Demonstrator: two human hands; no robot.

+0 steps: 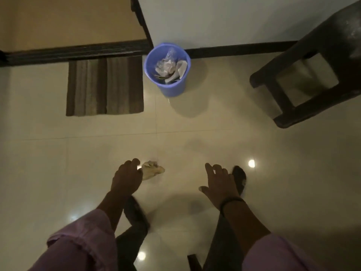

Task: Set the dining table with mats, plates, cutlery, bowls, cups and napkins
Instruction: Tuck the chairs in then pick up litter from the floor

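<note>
Our left hand (127, 178) pinches a crumpled, pale napkin (152, 170) at its fingertips, while our right hand (218, 183) hangs empty with the fingers spread. Both hover above a glossy tiled floor (195, 130). Ahead of us a blue bin (168, 89) holding scraps of paper and plastic stands against the wall, between a striped mat (105, 86) and a dark stool (312, 75).

Bare floor (195, 124) ahead; blue bin (168, 71), striped mat (105, 86), dark stool (312, 75) along the far wall.
</note>
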